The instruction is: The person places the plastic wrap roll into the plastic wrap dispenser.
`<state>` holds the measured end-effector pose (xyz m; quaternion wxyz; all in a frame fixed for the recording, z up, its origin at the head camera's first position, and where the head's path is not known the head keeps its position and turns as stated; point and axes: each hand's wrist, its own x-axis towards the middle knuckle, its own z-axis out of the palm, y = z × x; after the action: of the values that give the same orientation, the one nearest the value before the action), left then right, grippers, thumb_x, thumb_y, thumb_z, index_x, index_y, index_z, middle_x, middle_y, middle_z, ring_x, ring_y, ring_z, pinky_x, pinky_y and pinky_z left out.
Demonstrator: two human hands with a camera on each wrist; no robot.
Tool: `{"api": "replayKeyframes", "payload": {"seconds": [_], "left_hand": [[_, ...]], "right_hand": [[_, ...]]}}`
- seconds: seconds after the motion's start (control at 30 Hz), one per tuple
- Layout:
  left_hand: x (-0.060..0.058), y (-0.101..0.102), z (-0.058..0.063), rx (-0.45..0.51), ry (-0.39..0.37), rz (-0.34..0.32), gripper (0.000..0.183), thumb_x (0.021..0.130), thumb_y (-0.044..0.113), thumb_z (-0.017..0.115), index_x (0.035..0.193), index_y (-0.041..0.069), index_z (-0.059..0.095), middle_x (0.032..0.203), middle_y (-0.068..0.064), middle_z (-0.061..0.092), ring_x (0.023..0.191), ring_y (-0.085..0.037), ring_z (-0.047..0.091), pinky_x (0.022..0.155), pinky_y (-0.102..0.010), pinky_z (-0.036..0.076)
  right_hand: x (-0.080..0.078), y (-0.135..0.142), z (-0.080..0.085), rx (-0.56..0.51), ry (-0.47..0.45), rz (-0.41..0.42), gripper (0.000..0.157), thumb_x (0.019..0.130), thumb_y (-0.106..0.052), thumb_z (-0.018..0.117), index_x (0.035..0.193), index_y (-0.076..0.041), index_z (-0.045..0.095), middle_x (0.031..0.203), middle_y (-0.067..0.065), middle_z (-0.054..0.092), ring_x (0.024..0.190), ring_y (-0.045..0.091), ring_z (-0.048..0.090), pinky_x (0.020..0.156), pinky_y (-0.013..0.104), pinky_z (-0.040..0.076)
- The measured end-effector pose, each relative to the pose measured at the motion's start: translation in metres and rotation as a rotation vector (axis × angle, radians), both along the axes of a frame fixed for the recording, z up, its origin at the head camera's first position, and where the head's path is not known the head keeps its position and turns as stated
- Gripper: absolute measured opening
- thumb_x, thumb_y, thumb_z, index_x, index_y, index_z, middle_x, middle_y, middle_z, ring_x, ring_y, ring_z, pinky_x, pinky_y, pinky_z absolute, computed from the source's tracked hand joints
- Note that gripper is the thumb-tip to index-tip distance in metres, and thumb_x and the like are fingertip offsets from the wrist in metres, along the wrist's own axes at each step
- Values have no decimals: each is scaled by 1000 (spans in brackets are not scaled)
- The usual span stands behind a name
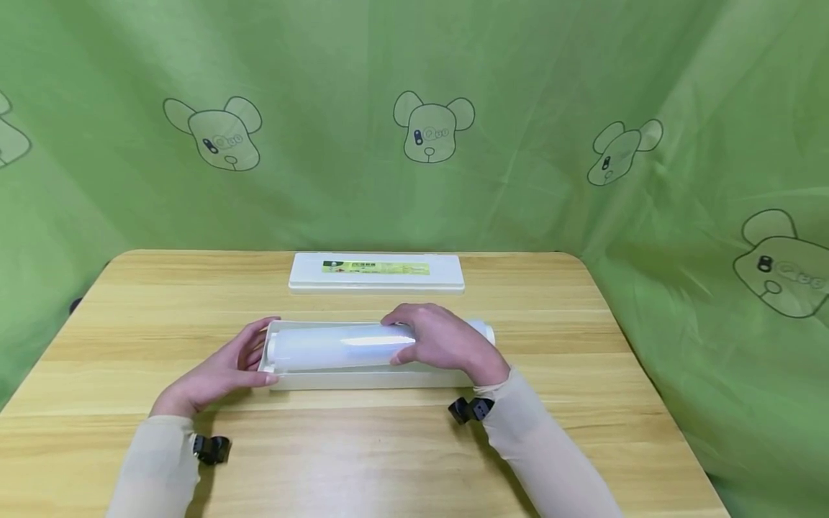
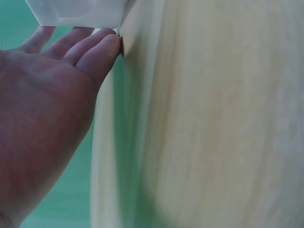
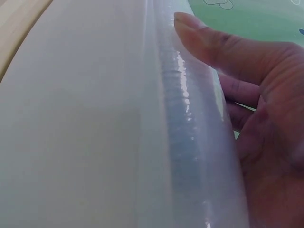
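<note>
Film roll [image 1: 343, 347] lies lengthwise at the white box [image 1: 369, 380] on the wood table [image 1: 337, 460], L end inside — can't tell if R end is fully seated. R hand [image 1: 448, 344] grips the roll, thumb on near side; L hand [image 1: 223, 368] holds box's L end. White lid [image 1: 377, 278] w/ label [image 1: 376, 267] lies behind, apart from box.

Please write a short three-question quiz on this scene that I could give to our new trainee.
1. Which hand grips the film roll?
2. True or false: the lid lies on the table, apart from the white box.
3. Where is the printed label?
a) on the film roll
b) on the lid
c) on the table

Key:
1. The right hand; the left hand holds one end of the white box.
2. True.
3. b
</note>
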<state>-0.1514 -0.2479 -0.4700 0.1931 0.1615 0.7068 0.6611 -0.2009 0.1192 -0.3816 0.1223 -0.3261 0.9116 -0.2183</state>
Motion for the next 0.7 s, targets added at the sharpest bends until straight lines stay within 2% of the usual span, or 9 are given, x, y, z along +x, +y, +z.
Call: {"api": "replayKeyframes", "payload": {"seconds": [0.13,0.23,0.7], "left_hand": [[0,-1,-1,13,-4,-2,98,84,0,74,157,8,9,159,-24,14,135,-7,36,105,-21,37],[-1,-1,-1,21,-3,-6,98,84,-1,73,156,8,9,158,-25,14,131,-2,39,104,-21,38],[0,-1,0,30,-5,-11,98,84,-2,73,156,6,8,158,-26,15,130,-1,40,105,-21,38]], "right_hand": [[-1,-2,0,-10,-3,7,55,79,-31,84,128,-15,64,128,-5,61,118,13,55,101,31,44],[-2,-3,1,-14,0,9,55,78,-31,84,127,-15,65,128,-4,62,118,13,55,101,30,44],[-3,-6,-8,-12,8,9,54,79,-31,84,127,-14,65,129,-2,61,118,15,55,102,33,44]]}}
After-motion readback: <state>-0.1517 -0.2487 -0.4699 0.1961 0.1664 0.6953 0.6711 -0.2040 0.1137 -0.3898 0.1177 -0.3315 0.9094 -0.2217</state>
